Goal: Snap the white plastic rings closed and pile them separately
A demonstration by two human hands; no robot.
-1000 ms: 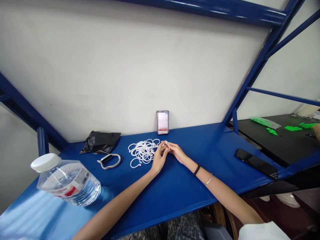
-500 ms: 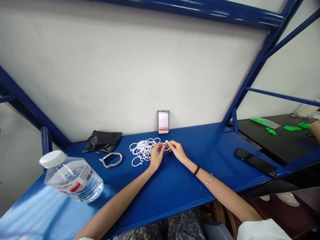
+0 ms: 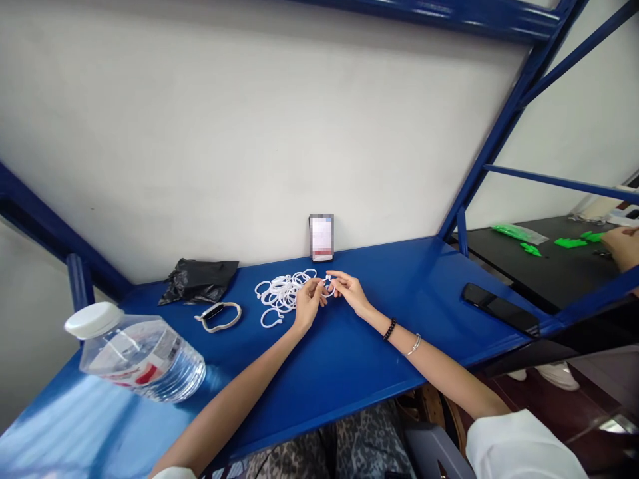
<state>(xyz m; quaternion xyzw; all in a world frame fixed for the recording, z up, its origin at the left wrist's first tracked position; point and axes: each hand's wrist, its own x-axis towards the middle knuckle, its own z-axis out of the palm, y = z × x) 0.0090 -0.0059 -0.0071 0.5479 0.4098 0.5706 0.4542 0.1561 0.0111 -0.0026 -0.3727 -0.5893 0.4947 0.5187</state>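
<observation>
A white plastic ring (image 3: 328, 293) with small knobs at its top is held between my two hands, just right of a pile. My left hand (image 3: 307, 305) pinches its left side between thumb and fingers. On the other side, my right hand (image 3: 353, 293) has its thumb and fingertips closed on the ring, the index finger near the knobs. Fingers partly cover the ring, so I cannot tell whether it is joined. Beside my left hand lies the pile of similar white rings (image 3: 282, 294), several of them overlapping on the blue table (image 3: 339, 366).
A phone (image 3: 321, 238) leans upright against the wall. A water bottle (image 3: 142, 356), a watch (image 3: 219, 316) and a black plastic bag (image 3: 200, 279) are at left. Another phone (image 3: 499, 309) lies at right. Beyond it, another person's hand (image 3: 624, 245) is near green pieces (image 3: 570, 243) on a black table.
The view has shifted slightly. My fingers have moved from close together at the ring's top to apart on its sides, with the right index finger extended near the knobs.
</observation>
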